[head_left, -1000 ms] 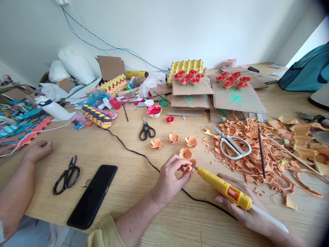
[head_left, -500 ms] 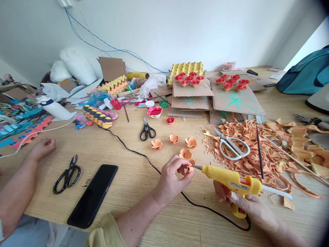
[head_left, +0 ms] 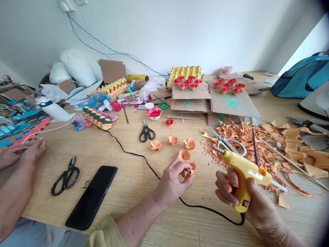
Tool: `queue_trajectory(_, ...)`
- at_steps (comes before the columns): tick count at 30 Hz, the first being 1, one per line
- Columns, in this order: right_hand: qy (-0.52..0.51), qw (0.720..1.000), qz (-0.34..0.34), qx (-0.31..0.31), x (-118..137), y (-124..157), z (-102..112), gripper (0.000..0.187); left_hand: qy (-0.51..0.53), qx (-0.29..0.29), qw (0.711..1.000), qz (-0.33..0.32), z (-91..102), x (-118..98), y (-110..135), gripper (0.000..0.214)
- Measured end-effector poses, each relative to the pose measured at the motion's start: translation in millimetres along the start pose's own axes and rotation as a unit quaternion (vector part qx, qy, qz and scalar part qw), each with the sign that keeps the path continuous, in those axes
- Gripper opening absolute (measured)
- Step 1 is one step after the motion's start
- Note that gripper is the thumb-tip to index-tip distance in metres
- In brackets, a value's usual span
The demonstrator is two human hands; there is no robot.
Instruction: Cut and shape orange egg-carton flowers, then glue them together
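Between the thumb and fingers of my left hand (head_left: 172,181) is a small rolled orange petal piece (head_left: 190,172), closed in a pinch. My right hand (head_left: 254,202) is wrapped round the grip of a yellow hot glue gun (head_left: 246,171); its nozzle points up and left, apart from the petal piece. A white glue stick (head_left: 279,185) juts from the gun's back, and a black cord runs from its handle. Just beyond my left hand lie several orange cup-shaped flowers (head_left: 184,155). A red painted flower (head_left: 169,122) sits farther back.
Orange scraps (head_left: 239,137) with white-handled scissors (head_left: 232,145) are piled at right. Black scissors (head_left: 147,132), a second pair (head_left: 66,176) and a phone (head_left: 92,197) lie leftward. Cardboard sheets (head_left: 232,103) bear red flowers. Another person's hands (head_left: 33,151) rest at far left.
The glue gun has moved right and tilted nozzle-up, away from the petal piece. My left hand stays nearly in place. The other person's hands have come together.
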State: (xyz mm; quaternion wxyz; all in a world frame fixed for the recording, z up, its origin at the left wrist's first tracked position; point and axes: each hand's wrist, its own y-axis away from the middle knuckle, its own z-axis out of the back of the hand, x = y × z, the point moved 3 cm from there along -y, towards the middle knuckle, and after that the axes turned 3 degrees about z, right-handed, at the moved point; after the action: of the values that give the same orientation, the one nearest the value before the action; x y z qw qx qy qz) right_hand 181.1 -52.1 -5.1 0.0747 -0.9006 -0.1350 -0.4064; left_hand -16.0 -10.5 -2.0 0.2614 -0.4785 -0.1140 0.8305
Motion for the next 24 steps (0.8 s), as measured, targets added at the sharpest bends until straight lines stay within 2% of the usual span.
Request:
queue_trajectory(5,0.063,0.991,0.039,-0.113,-5.1,-5.5,7.5,0.032,-0.001,-0.008,1.0,-0.015,1.3,-4.4,-0.1,0.016)
queue_trajectory(8,0.133,0.978,0.031,-0.158,-9.6,-8.8,7.5,0.03,0.007,-0.013,0.999,-0.029,0.0,-6.3,1.9,0.017)
queue_trajectory(13,0.19,0.966,0.002,-0.173,-21.5,-14.4,-5.7,0.038,0.03,-0.001,0.999,-0.045,-4.5,-9.1,6.9,0.022)
queue_trajectory(19,0.151,0.976,-0.033,-0.153,-38.7,-19.0,-9.1,0.041,0.052,0.006,0.998,-0.045,-8.3,-11.3,10.1,0.017)
queue_trajectory(24,0.136,0.979,-0.049,-0.146,-39.6,-19.2,-6.6,0.039,0.096,0.015,0.995,-0.036,-9.7,-10.8,11.3,0.018)
